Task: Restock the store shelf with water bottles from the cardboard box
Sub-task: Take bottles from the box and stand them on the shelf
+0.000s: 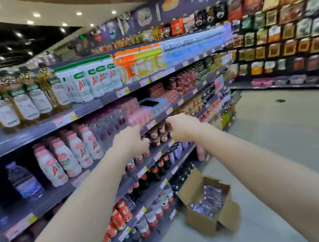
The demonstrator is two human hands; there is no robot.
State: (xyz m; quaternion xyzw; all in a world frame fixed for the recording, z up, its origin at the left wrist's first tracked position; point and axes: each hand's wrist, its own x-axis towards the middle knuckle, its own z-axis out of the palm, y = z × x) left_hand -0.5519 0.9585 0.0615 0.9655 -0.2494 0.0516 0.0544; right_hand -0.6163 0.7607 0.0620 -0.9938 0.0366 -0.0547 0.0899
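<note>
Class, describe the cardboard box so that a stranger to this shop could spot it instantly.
Follow the long drinks shelving down to the grey floor. At its foot stands the cardboard box, flaps open, packed with water bottles: the only brown carton in the aisle.

We see two bare forearms, with no sleeve reaching as far as the frame shows. Our left hand (132, 142) and our right hand (184, 128) carry no glove, ring, watch or band that we can make out. The picture is smeared with blur, so we cannot tell nails or finer marks.
</note>
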